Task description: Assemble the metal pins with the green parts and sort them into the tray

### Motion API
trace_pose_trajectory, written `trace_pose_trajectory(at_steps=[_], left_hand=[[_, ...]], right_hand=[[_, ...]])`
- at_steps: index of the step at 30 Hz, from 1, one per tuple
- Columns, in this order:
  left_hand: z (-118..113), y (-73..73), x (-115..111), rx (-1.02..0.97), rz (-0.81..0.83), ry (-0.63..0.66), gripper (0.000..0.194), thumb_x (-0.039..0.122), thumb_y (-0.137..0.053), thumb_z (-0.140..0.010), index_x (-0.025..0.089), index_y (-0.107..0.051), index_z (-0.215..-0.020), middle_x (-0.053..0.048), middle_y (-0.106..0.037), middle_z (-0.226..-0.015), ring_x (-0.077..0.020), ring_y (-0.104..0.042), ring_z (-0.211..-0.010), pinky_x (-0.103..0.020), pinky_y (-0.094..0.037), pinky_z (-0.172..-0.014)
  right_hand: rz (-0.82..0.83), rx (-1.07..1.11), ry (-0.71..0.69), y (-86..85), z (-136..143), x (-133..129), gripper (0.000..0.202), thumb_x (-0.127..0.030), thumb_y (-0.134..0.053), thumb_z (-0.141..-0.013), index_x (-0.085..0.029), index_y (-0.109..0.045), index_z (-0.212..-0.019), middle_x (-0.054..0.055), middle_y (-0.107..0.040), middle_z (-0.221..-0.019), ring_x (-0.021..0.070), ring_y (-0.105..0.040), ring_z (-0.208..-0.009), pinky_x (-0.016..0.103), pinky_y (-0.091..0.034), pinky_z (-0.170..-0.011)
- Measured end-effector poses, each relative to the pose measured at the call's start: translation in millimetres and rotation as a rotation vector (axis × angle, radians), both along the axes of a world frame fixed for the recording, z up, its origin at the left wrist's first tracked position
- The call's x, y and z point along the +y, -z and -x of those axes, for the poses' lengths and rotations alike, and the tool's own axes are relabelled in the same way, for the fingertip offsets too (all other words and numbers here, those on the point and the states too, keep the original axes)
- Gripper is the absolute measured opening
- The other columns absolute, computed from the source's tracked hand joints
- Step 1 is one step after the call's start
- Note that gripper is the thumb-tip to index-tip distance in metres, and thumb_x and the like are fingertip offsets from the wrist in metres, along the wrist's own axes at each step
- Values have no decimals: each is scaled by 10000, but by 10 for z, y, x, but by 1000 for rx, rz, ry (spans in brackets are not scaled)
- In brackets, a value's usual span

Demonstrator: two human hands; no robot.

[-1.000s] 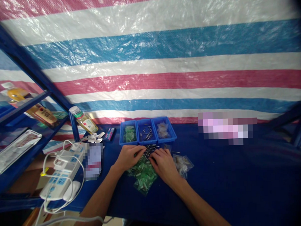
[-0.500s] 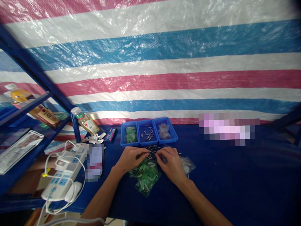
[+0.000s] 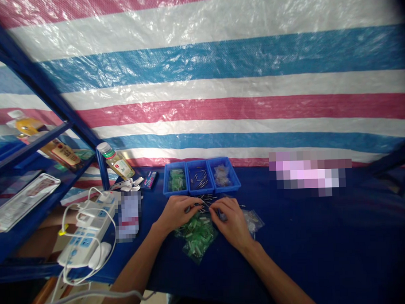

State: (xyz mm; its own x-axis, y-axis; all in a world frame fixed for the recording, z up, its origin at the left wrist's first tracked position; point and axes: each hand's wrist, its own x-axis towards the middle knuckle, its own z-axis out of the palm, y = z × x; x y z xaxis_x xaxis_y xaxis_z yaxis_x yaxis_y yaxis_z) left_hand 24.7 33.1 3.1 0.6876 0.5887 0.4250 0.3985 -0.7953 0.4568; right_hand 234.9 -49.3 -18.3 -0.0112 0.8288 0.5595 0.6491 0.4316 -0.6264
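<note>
My left hand is closed in a pinch at the left side of a small pile of thin dark and silver metal rods. Opposite it, my right hand is also pinched, thumb against fingers, at the pile's right side. Whatever sits between the fingertips is too small to make out. Just in front of the hands lies a heap of small green packets. Clear plastic bags lie partly behind my right hand.
Three blue bins stand behind the hands: a left bin with green packets, a middle bin with metal rods, a right bin with clear packets. Leftward are a power strip with looped white cables, a drink bottle and a blue rack post.
The view has shifted slightly. Both hands stay beside the rod pile, with only small finger movements.
</note>
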Motion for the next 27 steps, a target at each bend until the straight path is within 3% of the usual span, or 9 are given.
trace_pose_trajectory(at_steps=[8,14,27], left_hand=[[-17,2,-6,-17,-15,-16,206,307,-637,-977,183,-713,-1123,22,-656,-658,-89,-584,-562,-195,-446,-585],[-20,33,0,-6,-65,27,169,281,-630,-979,180,-744,-1053,-35,-737,-801,-111,-655,-653,-213,-486,-632],[-66,2,-43,-18,-14,70,125,188,-623,-945,179,-733,-1004,-57,-740,-894,-148,-684,-798,-254,-535,-722]], right_hand=[[-1,20,-16,12,6,-10,98,-160,-626,-946,-237,-673,-908,25,-703,-885,204,-642,-857,388,-431,-803],[-15,28,-30,-11,8,-10,105,-148,-626,-947,-236,-671,-913,17,-700,-881,191,-644,-854,386,-435,-805],[-10,31,-55,-23,3,-24,20,-236,-665,-960,-246,-673,-945,14,-715,-888,201,-658,-859,384,-447,-817]])
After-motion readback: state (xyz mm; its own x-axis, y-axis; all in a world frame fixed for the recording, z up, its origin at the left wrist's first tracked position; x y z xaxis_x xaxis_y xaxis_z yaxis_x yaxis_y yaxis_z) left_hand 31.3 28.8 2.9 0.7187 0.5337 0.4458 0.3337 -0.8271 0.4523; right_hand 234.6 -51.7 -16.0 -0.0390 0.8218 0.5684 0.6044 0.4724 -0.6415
